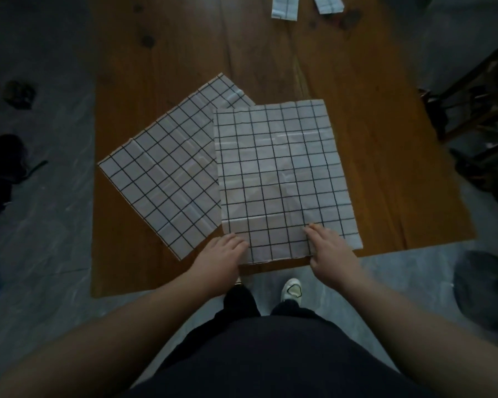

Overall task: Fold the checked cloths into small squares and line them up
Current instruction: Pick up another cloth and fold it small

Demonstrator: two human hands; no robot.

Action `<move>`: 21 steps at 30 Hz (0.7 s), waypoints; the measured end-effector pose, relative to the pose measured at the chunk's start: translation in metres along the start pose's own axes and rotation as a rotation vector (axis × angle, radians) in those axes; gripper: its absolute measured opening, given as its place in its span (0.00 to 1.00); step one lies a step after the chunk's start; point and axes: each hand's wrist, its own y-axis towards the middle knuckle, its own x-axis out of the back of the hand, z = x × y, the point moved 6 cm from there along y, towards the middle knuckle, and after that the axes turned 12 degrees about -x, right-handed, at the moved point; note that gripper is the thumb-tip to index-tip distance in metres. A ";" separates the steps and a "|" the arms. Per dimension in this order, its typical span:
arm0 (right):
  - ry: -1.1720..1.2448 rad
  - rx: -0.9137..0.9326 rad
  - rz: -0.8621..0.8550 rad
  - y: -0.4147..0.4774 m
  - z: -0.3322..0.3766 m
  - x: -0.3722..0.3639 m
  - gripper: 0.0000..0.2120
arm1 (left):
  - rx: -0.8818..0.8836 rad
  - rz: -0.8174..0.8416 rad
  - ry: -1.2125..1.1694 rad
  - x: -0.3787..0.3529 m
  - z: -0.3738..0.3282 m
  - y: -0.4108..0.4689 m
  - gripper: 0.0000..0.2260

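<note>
Two white cloths with a black check lie spread flat on the brown wooden table [357, 96]. The nearer cloth [282, 173] lies square to me and overlaps the right corner of the other cloth [167, 173], which is turned at an angle to its left. My left hand [223, 255] rests on the near left corner of the nearer cloth. Fingers of my right hand [329, 248] lie flat on its near edge, right of the middle. Two folded checked cloths [284, 6] [327, 3] sit side by side at the table's far edge.
The table's near edge runs just below my hands, with my shoe [291, 288] on the grey floor beneath. A dark wooden chair [477, 90] stands to the right. Dark objects [19, 93] lie on the floor to the left.
</note>
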 end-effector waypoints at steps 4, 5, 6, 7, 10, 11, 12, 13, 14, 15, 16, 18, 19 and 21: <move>0.033 0.056 0.011 -0.022 -0.014 -0.012 0.35 | 0.024 -0.037 -0.016 -0.008 0.002 -0.021 0.28; 0.030 0.070 0.003 -0.026 -0.020 -0.013 0.34 | 0.038 -0.064 -0.026 -0.012 0.000 -0.024 0.28; 0.018 0.081 -0.004 -0.028 -0.027 -0.013 0.34 | 0.062 -0.091 -0.040 -0.015 -0.002 -0.027 0.29; -0.004 0.086 -0.014 -0.029 -0.035 -0.012 0.34 | 0.088 -0.112 -0.051 -0.019 -0.004 -0.028 0.30; -0.107 0.091 -0.060 -0.024 -0.060 -0.012 0.36 | 0.135 -0.120 -0.010 -0.030 -0.011 -0.025 0.35; -0.137 0.100 -0.060 -0.022 -0.068 -0.014 0.36 | 0.141 -0.102 0.008 -0.033 -0.014 -0.024 0.37; -0.154 0.115 -0.054 -0.021 -0.076 -0.017 0.36 | 0.152 -0.077 0.022 -0.038 -0.018 -0.022 0.38; -0.156 0.131 -0.054 -0.019 -0.082 -0.019 0.36 | 0.172 -0.069 0.032 -0.041 -0.021 -0.022 0.38; -0.147 0.147 -0.066 -0.016 -0.086 -0.020 0.35 | 0.195 -0.086 0.044 -0.044 -0.024 -0.021 0.37; -0.126 0.165 -0.084 -0.014 -0.090 -0.021 0.33 | 0.210 -0.117 0.050 -0.044 -0.026 -0.021 0.35; -0.093 0.185 -0.106 -0.011 -0.092 -0.021 0.32 | 0.218 -0.149 0.046 -0.044 -0.027 -0.021 0.33; -0.024 0.225 -0.164 -0.005 -0.096 -0.022 0.27 | 0.218 -0.201 0.057 -0.045 -0.027 -0.021 0.30; -0.002 0.248 -0.188 -0.003 -0.098 -0.022 0.25 | 0.218 -0.223 0.066 -0.046 -0.026 -0.022 0.29; 0.020 0.300 -0.217 -0.001 -0.101 -0.023 0.19 | 0.222 -0.283 0.064 -0.049 -0.024 -0.023 0.25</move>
